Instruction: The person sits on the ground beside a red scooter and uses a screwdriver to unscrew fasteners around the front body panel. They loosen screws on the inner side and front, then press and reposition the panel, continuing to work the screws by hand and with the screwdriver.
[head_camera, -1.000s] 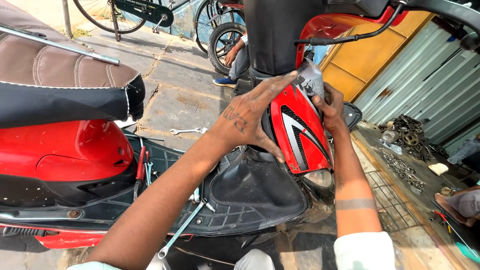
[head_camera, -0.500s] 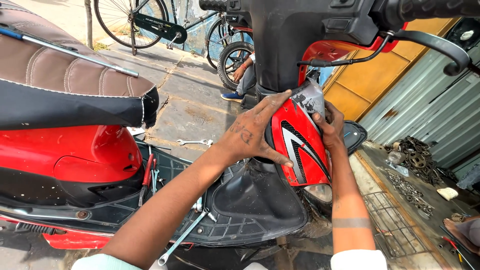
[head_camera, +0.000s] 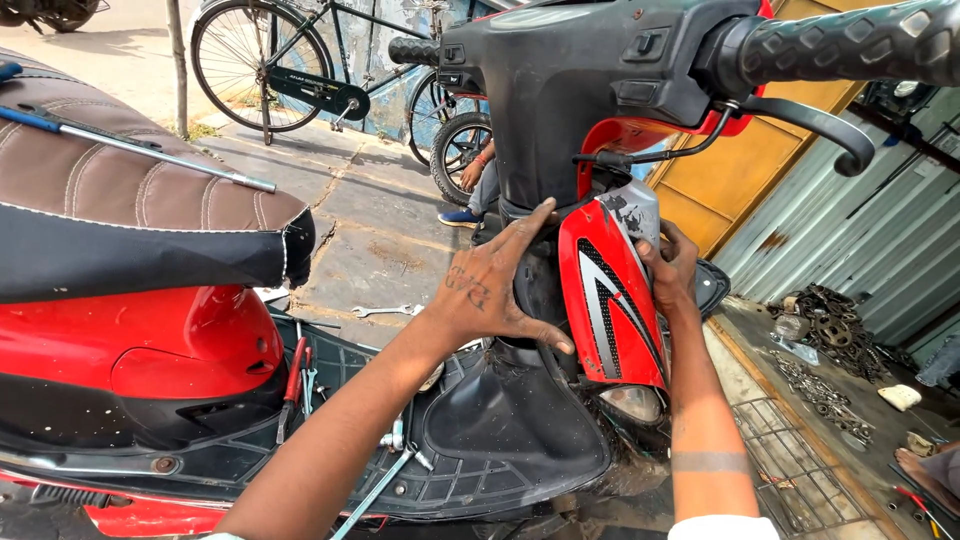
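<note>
At the far left, a brown and black scooter seat (head_camera: 130, 215) is being used as a rest for a long metal rod (head_camera: 140, 150), with the red body panel (head_camera: 140, 350) showing beneath it. On the black footboard (head_camera: 480, 440), a red-handled tool (head_camera: 293, 375) and a few small spanners are lying, and another spanner (head_camera: 385, 311) is lying on the pavement behind. The left hand (head_camera: 495, 290) is being pressed flat against the dark inner cover below the handlebar (head_camera: 600, 60), its fingers (head_camera: 525, 225) spread wide and holding nothing. Just to its right, the red front panel (head_camera: 610, 300) is being gripped at its far edge by the right hand (head_camera: 670, 270), fingers curled around it. Scrap metal parts (head_camera: 830, 330) are lying on the ground at the right.
</note>
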